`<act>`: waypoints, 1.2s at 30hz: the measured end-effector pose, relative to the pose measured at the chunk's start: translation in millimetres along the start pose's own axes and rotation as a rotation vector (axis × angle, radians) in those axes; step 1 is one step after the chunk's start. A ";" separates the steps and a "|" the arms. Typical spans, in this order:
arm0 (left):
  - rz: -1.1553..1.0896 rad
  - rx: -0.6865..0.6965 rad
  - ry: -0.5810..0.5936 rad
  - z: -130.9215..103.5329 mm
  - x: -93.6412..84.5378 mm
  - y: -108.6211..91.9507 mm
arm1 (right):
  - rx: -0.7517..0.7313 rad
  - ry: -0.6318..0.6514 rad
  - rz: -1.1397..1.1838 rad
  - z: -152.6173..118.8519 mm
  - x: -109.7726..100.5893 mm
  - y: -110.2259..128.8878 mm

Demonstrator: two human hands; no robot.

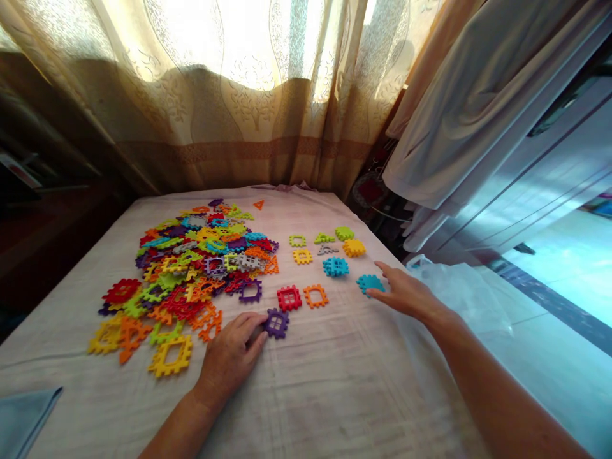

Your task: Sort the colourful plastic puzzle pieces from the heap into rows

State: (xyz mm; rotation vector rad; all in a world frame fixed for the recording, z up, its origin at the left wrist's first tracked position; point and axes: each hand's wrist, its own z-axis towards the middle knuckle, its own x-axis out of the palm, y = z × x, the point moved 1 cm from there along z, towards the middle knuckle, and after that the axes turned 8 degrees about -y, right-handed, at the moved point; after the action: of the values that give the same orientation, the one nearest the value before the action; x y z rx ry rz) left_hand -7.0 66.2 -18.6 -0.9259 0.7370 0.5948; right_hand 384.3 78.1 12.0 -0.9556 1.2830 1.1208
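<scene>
Head cam: L hand palm down on the cloth, fingertips at the L edge of the purple window pc; narrow gap btwn thumb & index, can't tell if they grip it. R hand at far R of the layout, thumb & fingers wide apart around the R side of the solid blue pc; thumb tip at its near edge, no closed grip seen. Both pcs lie flat on the cloth. Just beyond the purple one: red window pc, w/ orange frame to its R & purple frame to its L. Farther back, btwn the big pile and R hand: blue window pc, yellow window pc, green frame, gray pc, green triangle, yellow pc, green pc. Big mixed-color pile on L side of the cloth, incl. yellow frame at its near edge. Single orange triangle at back, just R of pile. Blue folded item at near L corner. Clear plastic bag off the R side, curtain behind.
</scene>
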 end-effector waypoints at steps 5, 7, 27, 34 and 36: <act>0.006 -0.006 0.006 -0.3 0.3 -0.1 | 0.051 -0.040 -0.078 -19.1 9.3 20.9; 0.006 -0.011 0.014 -0.5 -0.2 -0.3 | 0.080 -0.034 -0.087 -12.4 7.8 26.1; 0.015 -0.002 0.000 -0.7 0.3 0.1 | 0.088 -0.176 -0.014 17.8 -8.1 50.3; 0.024 -0.019 0.027 -0.9 -0.5 -0.5 | 0.102 -0.061 0.000 25.6 -0.3 102.3; 0.025 -0.014 0.028 -0.8 -0.6 -0.4 | 0.117 -0.050 -0.009 29.5 2.6 109.5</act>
State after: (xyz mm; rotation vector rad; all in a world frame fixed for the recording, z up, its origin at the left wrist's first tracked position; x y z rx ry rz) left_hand -7.4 65.2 -18.3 -0.9405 0.7715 0.6103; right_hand 284.1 131.0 18.6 -0.8404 1.2878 1.0454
